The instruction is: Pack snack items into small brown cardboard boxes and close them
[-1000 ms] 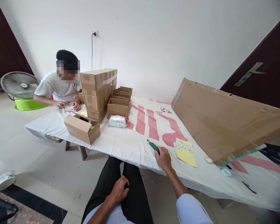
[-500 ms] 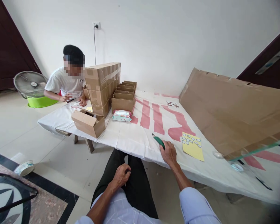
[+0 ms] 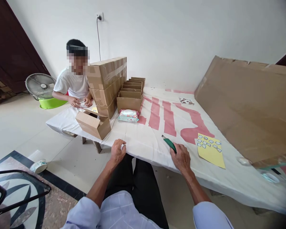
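My right hand (image 3: 181, 156) rests on the cloth near the table edge, closed round a green utility knife (image 3: 169, 143) whose tip points away to the left. Over the near table edge is my left hand (image 3: 118, 151), its fingers curled; whatever they may hold is hidden. To the right of the knife lies a yellow sheet (image 3: 212, 156) bearing several small pale pieces with dark outlines (image 3: 205, 145). A pack of wipes (image 3: 128, 115) sits beyond my left hand, and an opened cardboard box (image 3: 92, 123) stands to its left.
Taped cartons (image 3: 107, 84) are stacked behind the opened box, beside a row of open cartons (image 3: 131, 95). A large cardboard-covered panel (image 3: 248, 108) leans over the right side of the table. Across the table, a person (image 3: 72, 86) works at the left end. A fan (image 3: 41, 86) stands beyond.
My left hand has risen from my lap to the table edge. My right hand keeps hold of the utility knife. The view has shifted slightly, and the person opposite has raised their head.
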`<state>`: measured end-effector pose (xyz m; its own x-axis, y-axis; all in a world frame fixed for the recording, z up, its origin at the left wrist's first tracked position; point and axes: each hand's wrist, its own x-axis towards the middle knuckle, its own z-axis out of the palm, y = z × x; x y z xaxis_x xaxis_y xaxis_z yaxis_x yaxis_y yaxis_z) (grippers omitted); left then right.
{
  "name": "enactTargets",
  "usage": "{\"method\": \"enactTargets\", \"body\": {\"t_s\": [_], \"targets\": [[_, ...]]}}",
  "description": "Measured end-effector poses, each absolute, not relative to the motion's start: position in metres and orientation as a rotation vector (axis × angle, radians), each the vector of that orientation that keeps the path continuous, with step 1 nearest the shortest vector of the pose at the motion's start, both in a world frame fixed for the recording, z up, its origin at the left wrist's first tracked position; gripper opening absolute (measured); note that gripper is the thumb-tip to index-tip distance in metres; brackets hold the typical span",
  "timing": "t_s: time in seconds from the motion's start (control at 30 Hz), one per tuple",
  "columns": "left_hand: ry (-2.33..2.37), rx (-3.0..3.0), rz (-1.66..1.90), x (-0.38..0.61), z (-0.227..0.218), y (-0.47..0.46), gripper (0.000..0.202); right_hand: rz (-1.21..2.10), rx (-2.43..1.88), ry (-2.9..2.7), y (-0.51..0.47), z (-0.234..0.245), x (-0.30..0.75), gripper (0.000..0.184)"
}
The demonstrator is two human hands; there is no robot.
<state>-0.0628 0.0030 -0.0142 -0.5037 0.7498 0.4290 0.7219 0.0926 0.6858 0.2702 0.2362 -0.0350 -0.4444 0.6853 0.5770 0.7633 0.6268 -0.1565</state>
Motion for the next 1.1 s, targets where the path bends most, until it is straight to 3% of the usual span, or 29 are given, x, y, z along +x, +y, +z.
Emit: {"method": "enactTargets", "body": {"t_s": [0.17, 0.37, 0.47, 0.73, 1.1], "targets": [[2.378, 1.532, 1.380, -0.126, 0.003, 0.068, 0.040, -0.150, -1.138, -2.242, 0.234, -0.034, 0.272, 0.033], [2.414, 1.540, 1.262, -0.203, 0.030, 0.155, 0.089, -0.088, -1.141, -2.201, 0.231, -0.036, 0.274, 0.035], [2.378, 1.587, 1.154, -0.226, 0.033, 0.184, 0.099, -0.069, -1.136, -2.183, 0.229, -0.037, 0.275, 0.036], [2.338, 1.634, 1.032, -0.241, 0.027, 0.211, 0.089, -0.048, -1.159, -2.195, 0.228, -0.038, 0.276, 0.038], [2.342, 1.561, 1.185, -0.208, 0.022, 0.162, 0.068, -0.108, -1.120, -2.180, 0.229, -0.033, 0.272, 0.034]]}}
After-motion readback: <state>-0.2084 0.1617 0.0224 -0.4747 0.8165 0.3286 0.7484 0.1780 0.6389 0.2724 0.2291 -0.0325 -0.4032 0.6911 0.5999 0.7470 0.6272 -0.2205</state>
